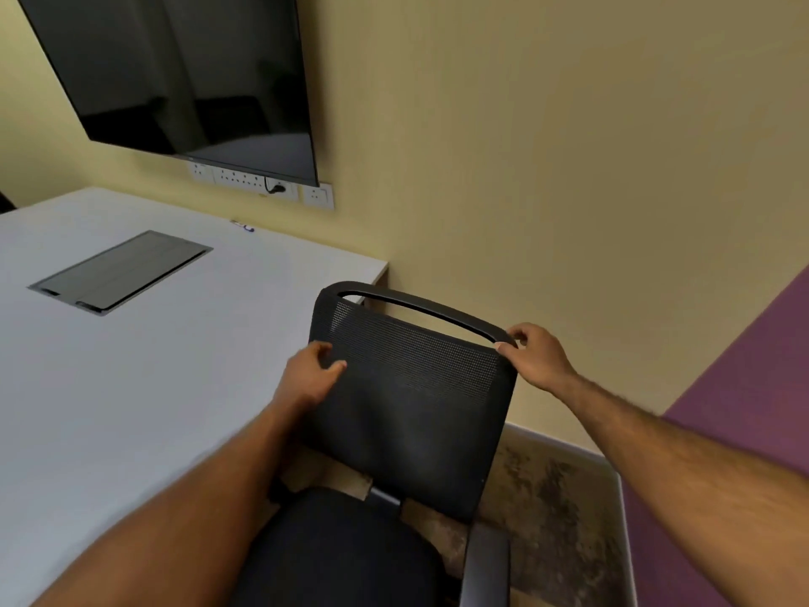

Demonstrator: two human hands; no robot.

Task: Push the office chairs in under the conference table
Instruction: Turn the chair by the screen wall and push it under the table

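Black office chair (407,414), seat turned away from the white table (144,365) by its near right corner, is held at the backrest, left hand (311,374) and right hand (538,357) each curled around an edge; no pushing-in appears done.

Both bare forearms extend forward and converge. Left hand (308,378): fingers curled, thumb spread, gripping an edge at mid-height. Right hand (536,354): held higher, wrist bent, fingertips (514,334) pinched over a top corner.
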